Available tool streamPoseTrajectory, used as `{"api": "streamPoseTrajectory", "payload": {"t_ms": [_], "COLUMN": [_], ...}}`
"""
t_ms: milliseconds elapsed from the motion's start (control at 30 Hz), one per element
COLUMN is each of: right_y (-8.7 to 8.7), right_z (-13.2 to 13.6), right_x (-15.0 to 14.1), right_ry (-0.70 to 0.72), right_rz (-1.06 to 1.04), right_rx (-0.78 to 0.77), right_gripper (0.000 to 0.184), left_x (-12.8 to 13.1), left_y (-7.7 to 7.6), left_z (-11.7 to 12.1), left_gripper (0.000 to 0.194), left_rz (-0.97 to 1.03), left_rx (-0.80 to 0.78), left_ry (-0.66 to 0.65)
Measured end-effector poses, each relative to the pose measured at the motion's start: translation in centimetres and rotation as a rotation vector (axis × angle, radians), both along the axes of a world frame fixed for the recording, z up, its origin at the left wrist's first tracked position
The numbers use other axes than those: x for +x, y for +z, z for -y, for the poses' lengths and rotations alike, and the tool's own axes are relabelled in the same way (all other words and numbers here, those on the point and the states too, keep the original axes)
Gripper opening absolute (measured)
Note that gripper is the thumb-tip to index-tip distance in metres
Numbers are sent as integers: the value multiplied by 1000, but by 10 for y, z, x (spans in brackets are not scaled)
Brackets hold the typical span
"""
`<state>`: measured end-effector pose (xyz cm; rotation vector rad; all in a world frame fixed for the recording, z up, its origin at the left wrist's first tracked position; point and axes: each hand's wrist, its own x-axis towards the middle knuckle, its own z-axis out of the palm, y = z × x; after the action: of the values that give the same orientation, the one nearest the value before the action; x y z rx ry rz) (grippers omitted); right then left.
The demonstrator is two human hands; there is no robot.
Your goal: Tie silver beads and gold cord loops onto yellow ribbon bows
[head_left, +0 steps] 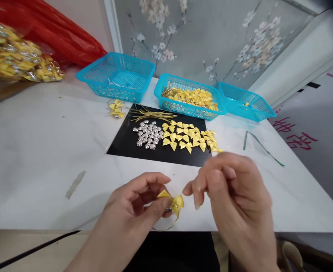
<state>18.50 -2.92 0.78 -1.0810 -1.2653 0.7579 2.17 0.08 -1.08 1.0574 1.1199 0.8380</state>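
Between the thumb and fingers of my left hand [138, 207] is a yellow ribbon bow [177, 204]. A small silver bell [169, 209] shows partly under my thumb beside it, and a thin gold tie [169, 228] curves out below. My right hand [234, 200] hovers just to the right of the bow, apart from it. Its fingers are curled with the thumb against the index finger; whatever they pinch, if anything, is hidden. Beyond both hands, a black mat [121, 145] carries silver bells [148, 134], yellow bows [185, 138] and gold ties [152, 114].
Three blue baskets stand along the back: a left basket [98, 88], a middle basket [180, 109] filled with bows, and a right basket [248, 109]. Finished-looking bows [116, 108] lie near the mat. Bagged bows [16, 56] sit far left; a green strip [265, 148] lies right.
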Motion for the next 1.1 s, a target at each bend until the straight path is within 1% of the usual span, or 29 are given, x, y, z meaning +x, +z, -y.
{"api": "streamPoseTrajectory", "payload": {"t_ms": [67, 133, 167, 267, 333, 433, 500, 567, 600, 633, 733, 800, 933, 1100], "right_y": [-8, -14, -16, -18, -18, -17, -17, -17, -17, -17, -16, -15, -14, -13], "right_z": [0, 1, 3, 6, 7, 6, 4, 3, 3, 3, 3, 3, 3, 2], "right_x": [4, 9, 11, 13, 10, 7, 6, 7, 7, 7, 8, 8, 7, 5], "right_ry": [20, 99, 156, 320, 348, 345, 359, 357, 349, 342, 313, 297, 269, 266], "right_rz": [41, 98, 103, 13, -28, -29, -45, -46, -34, -16, 52, 105, 195, 238], "right_rx": [-70, -208, -296, -554, -635, -653, -647, -641, -634, -627, -589, -549, -490, -472], "right_gripper": [19, 10, 9, 19, 22, 25, 27, 26, 26, 25, 22, 20, 18, 19], "left_x": [-4, -7, -8, -8, -7, -4, -4, -7, -9, -12, -20, -24, -23, -19], "left_y": [0, -1, -3, -6, -7, -6, -5, -3, -3, -3, -3, -3, -2, -2], "left_z": [2, 3, 3, 3, 4, 7, 10, 12, 12, 12, 9, 7, 5, 4], "left_gripper": [18, 19, 20, 23, 22, 23, 25, 26, 26, 24, 14, 17, 21, 19], "left_rz": [13, 9, 2, -28, -34, -30, -51, -113, -153, -194, -282, -331, -398, -431], "left_rx": [-28, -44, -50, -39, -17, -20, -38, -21, 17, 73, 277, 374, 433, 458], "left_ry": [-23, -38, -46, -43, -30, -8, 32, 62, 55, 33, -94, -164, -222, -216]}}
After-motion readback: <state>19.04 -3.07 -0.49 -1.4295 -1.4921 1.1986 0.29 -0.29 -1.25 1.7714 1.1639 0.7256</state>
